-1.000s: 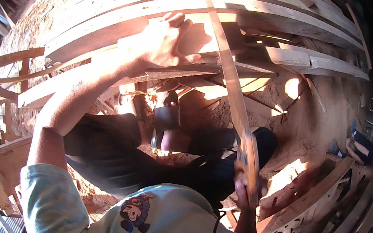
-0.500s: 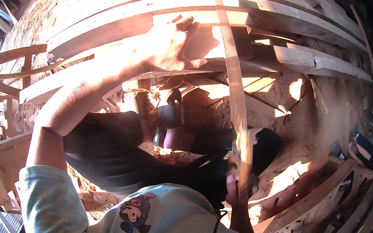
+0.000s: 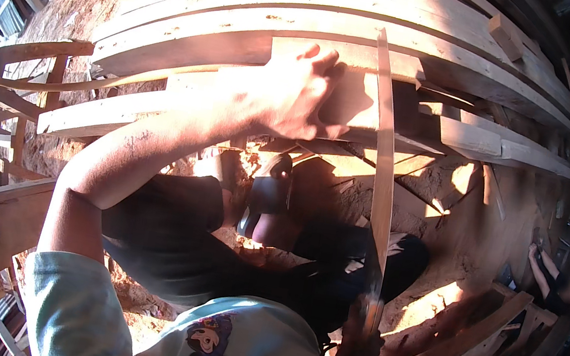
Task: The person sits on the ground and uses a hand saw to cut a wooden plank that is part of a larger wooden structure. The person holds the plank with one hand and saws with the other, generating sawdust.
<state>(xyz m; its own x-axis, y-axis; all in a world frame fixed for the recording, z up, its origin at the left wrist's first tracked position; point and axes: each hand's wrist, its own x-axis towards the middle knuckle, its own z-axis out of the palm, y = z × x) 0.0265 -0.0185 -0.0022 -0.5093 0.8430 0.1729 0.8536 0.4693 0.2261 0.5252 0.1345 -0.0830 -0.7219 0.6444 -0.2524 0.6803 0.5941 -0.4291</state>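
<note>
A long thin wooden strip point(image 3: 379, 185) runs almost straight up the middle-right of the view, its top end reaching the stacked pale planks point(image 3: 265, 22) and its lower end at the person's lap. The right hand point(image 3: 359, 333) is clenched around the strip's lower end, low in the picture and partly in shadow. The left hand point(image 3: 291, 93) is well up the frame, to the left of the strip and apart from it, with fingers spread and the palm pressed flat on a pale plank edge point(image 3: 184, 106). Between the 2 hands lie the person's dark trousers point(image 3: 186, 237) and a dark shoe point(image 3: 268, 201) on sawdust-covered ground point(image 3: 456, 227). Curved wooden frames point(image 3: 19, 69) stand at the left.
</note>
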